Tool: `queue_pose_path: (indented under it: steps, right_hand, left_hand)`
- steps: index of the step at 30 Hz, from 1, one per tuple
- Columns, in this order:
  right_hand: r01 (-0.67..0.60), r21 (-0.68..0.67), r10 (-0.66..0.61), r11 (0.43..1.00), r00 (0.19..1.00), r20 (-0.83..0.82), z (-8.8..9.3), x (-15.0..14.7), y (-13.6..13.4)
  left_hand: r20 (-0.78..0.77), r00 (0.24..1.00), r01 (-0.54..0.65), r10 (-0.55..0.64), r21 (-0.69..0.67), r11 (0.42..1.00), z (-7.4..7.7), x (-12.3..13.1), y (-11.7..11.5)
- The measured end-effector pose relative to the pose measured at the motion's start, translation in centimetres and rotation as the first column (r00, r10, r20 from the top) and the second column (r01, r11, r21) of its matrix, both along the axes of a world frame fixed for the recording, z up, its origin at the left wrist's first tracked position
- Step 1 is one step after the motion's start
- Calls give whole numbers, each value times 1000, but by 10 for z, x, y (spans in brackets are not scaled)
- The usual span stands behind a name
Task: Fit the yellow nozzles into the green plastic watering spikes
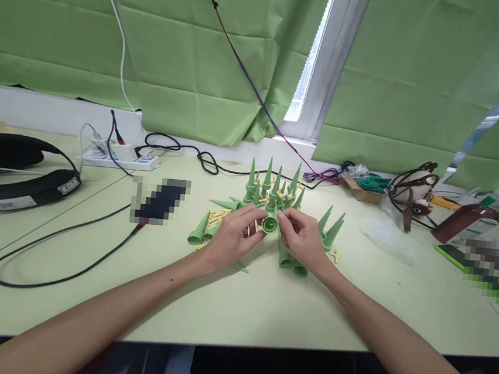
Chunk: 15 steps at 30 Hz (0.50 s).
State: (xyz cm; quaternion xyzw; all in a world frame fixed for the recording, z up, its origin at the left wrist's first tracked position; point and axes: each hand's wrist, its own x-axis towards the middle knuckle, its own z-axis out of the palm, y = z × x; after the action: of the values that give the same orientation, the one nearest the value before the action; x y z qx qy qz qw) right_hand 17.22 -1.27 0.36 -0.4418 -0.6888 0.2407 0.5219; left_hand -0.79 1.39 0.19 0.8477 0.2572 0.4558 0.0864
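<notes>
One green cone [269, 226], pinched between left hand [236, 235] and right hand [301, 238], hollow base nearest, long axis pointing away

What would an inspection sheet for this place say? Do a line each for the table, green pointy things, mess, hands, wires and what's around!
Surface: pale table, thin seam at left.
Pieces: green cones, some upright, some lying; small yellow pieces among them.
Clutter: reddish-brown bottle and crumpled clear plastic at right.
Hands: left hand grips one hollow cone, open end facing us; right hand beside it, grip unclear.
Cables: black cable looping at left; red-and-blue wires slanting down.
Surroundings: green curtains, window frame.
</notes>
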Motion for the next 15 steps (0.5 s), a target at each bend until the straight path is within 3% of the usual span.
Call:
queue_pose_path:
  steps: [4,7,15]
  right_hand:
    - [-1,-3,0,1000,1000,-11,0,-2,-1]
    - [1,-8,-1,1000,999,-33,0,-3,-2]
    - [-16,5,17,1000,990,-141,0,-3,-1]
  left_hand:
    - [-2,1000,-15,15,-27,1000,-2,0,1]
    - [32,999,-20,27,-182,983,-3,2,0]
    - [187,982,82,23,-537,840,3,3,4]
